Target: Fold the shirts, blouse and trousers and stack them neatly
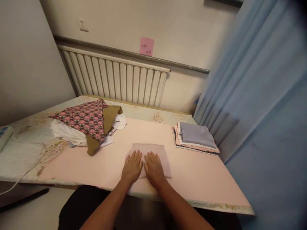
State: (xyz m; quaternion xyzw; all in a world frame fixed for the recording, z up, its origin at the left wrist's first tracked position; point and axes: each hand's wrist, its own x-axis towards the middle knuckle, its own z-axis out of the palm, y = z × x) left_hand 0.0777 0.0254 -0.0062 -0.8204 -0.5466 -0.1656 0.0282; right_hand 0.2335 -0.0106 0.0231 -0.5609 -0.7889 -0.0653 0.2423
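Note:
A folded pale mauve cloth (153,148) lies flat near the front edge of the table. My left hand (132,166) rests palm down on its left part, fingers stretched out. Beside it, my right hand (154,168) presses flat on the middle of the same cloth, also with fingers extended. Neither hand grips anything. The cloth's front left part is hidden under my hands.
Loose fabrics, with a patterned pink cloth (83,118) on top, are heaped at the left. A stack of folded cloths (196,135) sits at the right by a blue curtain (259,105). Behind the table stands a radiator (117,76). A white cord (20,179) hangs at the left edge.

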